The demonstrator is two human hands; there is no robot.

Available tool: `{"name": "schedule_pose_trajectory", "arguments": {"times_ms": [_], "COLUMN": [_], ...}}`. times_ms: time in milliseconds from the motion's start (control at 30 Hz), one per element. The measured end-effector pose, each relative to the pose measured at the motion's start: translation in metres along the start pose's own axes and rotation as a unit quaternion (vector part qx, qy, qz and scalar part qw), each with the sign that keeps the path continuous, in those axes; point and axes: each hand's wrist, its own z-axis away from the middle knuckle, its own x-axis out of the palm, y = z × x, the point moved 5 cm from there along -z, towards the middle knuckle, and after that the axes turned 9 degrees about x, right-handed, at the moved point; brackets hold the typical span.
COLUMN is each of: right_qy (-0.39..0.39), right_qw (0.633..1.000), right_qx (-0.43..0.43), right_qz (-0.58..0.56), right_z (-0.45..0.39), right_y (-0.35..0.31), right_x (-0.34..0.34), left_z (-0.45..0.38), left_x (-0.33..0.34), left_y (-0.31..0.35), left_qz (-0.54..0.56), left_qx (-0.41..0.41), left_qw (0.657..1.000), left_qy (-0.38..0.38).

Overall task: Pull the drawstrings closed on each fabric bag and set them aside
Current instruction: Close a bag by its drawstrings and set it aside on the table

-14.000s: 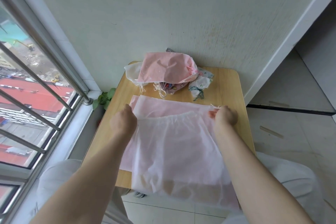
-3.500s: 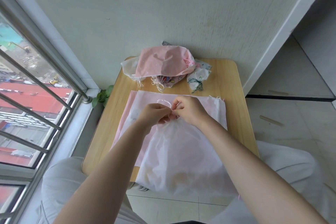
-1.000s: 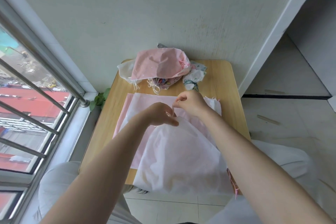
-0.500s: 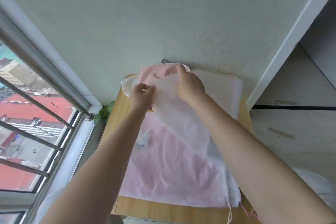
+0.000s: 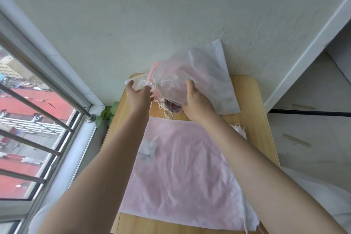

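A white see-through drawstring bag (image 5: 205, 74), its neck gathered shut at the left end, lies on the heap of closed bags (image 5: 156, 67) at the back of the wooden table (image 5: 254, 112). My left hand (image 5: 139, 98) touches the gathered neck with fairly straight fingers. My right hand (image 5: 197, 103) holds the bag's near edge, thumb on top. A flat pink bag (image 5: 180, 159) is spread over the near half of the table, under my forearms. Loose cords (image 5: 167, 113) hang from the heap.
The wall stands right behind the heap. A window with metal bars (image 5: 38, 85) runs along the left, with green leaves (image 5: 107, 114) by the table's corner. A white fabric edge (image 5: 240, 130) pokes out from under the pink bag at the right. Tiled floor lies to the right.
Both hands carried the white bag forward off the pink one and laid it on the heap at the back. The pink bag now lies uncovered.
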Motion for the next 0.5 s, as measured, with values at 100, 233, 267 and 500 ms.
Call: {"name": "schedule_pose_trajectory", "arguments": {"times_ms": [100, 233, 267, 500], "right_qy": [0.094, -0.025, -0.071, -0.108], "right_qw": [0.995, 0.997, 0.99, 0.957], "right_qx": [-0.004, 0.047, 0.06, 0.196], "right_qz": [-0.033, 0.06, 0.109, 0.185], "right_z": [0.015, 0.042, 0.049, 0.077], "right_y": [-0.001, 0.015, 0.02, 0.066], "right_x": [-0.011, 0.004, 0.013, 0.032], "left_z": [0.016, 0.048, 0.059, 0.093], "left_x": [-0.017, -0.01, -0.006, -0.007], "left_y": [-0.006, -0.042, -0.057, -0.099], "left_qz": [-0.196, -0.434, -0.493, -0.621], "left_qx": [0.054, 0.101, 0.106, 0.165], "left_qw": [0.979, 0.877, 0.824, 0.683], "left_qy": [0.026, -0.178, -0.259, -0.346]}}
